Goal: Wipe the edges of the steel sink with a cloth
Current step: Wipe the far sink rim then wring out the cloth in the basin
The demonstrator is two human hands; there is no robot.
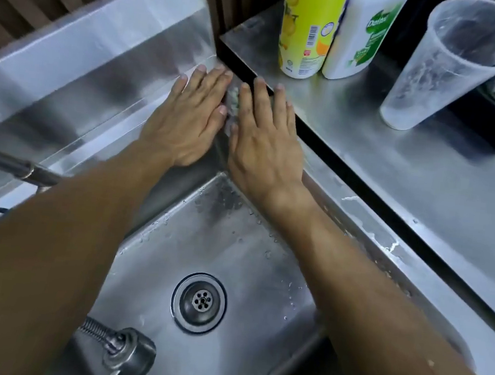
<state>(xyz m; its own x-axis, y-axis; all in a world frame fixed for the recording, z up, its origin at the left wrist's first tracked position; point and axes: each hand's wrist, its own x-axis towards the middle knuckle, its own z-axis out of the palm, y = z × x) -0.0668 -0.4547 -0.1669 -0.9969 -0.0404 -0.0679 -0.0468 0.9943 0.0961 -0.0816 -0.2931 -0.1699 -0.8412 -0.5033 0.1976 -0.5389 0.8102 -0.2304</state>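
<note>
The steel sink (366, 235) has a wet right rim and a basin with a round drain (199, 303). At its far right corner, my left hand (186, 119) and my right hand (263, 140) lie flat side by side, fingers spread, pressing down on the rim. Only a thin strip of a pale cloth (232, 101) shows in the gap between them. The remainder of it is hidden under the hands, and how far it reaches under each I cannot tell.
A steel backsplash (85, 57) rises behind the sink. On the raised steel counter (424, 181) to the right stand a yellow bottle (309, 25), a white bottle (363, 31) and a clear plastic cup (448, 65). A faucet pipe (13, 166) and spray head (128, 355) sit left.
</note>
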